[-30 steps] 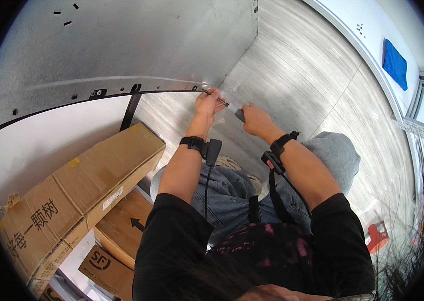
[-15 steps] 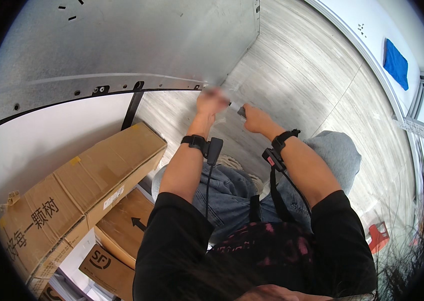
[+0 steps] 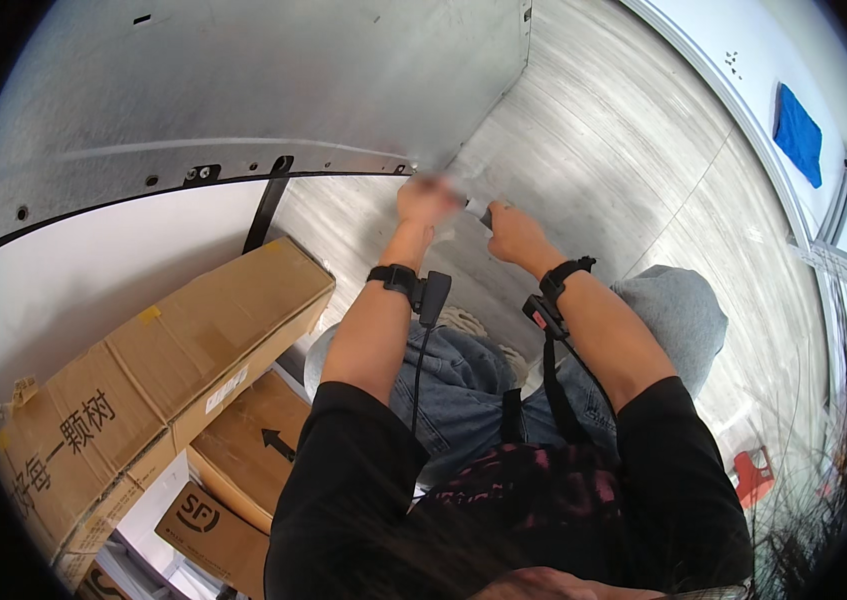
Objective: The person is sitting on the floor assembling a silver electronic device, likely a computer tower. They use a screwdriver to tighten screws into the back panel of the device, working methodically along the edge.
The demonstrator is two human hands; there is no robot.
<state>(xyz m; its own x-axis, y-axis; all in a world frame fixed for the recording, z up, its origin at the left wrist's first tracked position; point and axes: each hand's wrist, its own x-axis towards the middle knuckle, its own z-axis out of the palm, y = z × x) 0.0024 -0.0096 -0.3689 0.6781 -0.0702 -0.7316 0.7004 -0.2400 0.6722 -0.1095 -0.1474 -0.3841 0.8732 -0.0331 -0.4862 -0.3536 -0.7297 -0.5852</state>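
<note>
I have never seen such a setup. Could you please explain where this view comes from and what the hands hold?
No robot here: these are a person's two bare hands, seen from a wide fisheye camera worn on the head, so straight edges look bent. Black straps circle both wrists. The right hand grips a tool by its grey handle. The left hand is near the tool's far end, beside a large metal panel, but is blurred, so I cannot tell what it holds. Cardboard boxes are at the left; a red object lies on the floor at lower right.
</note>
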